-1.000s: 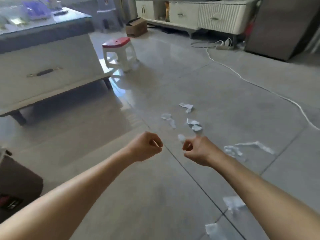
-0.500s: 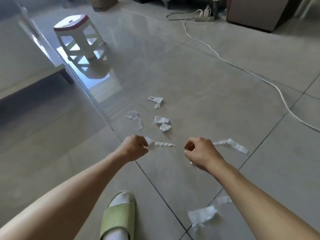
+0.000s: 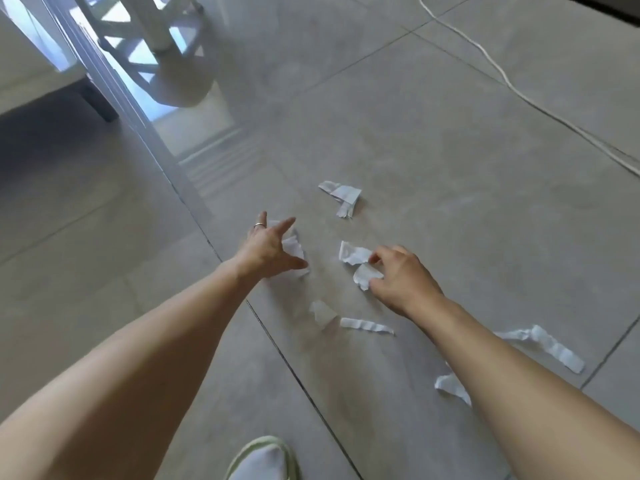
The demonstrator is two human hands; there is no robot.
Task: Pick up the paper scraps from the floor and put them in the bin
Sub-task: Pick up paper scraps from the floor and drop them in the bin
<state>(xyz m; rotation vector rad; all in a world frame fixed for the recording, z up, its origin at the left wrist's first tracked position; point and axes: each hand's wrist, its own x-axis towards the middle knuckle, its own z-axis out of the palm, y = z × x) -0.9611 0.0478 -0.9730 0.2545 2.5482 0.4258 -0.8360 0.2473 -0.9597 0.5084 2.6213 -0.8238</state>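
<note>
Several white paper scraps lie on the grey tiled floor. My left hand (image 3: 268,249) hovers with fingers spread over a scrap (image 3: 293,247) and partly hides it. My right hand (image 3: 401,278) has its fingertips on two scraps, an upper one (image 3: 351,253) and a lower one (image 3: 363,276). A folded scrap (image 3: 343,197) lies farther away. A small piece (image 3: 322,313) and a thin strip (image 3: 365,325) lie between my forearms. A long strip (image 3: 547,348) and another piece (image 3: 450,386) lie beside my right forearm. No bin is in view.
A white cable (image 3: 512,84) runs across the floor at the upper right. A white stool's legs (image 3: 156,26) stand at the top left, with a low cabinet's dark leg (image 3: 98,98) next to them. My green slipper with a white sock (image 3: 261,459) is at the bottom.
The view has dropped closer to the floor. Both hands have gone from fists to reaching down; the left has spread open over a scrap and the right has come onto two scraps.
</note>
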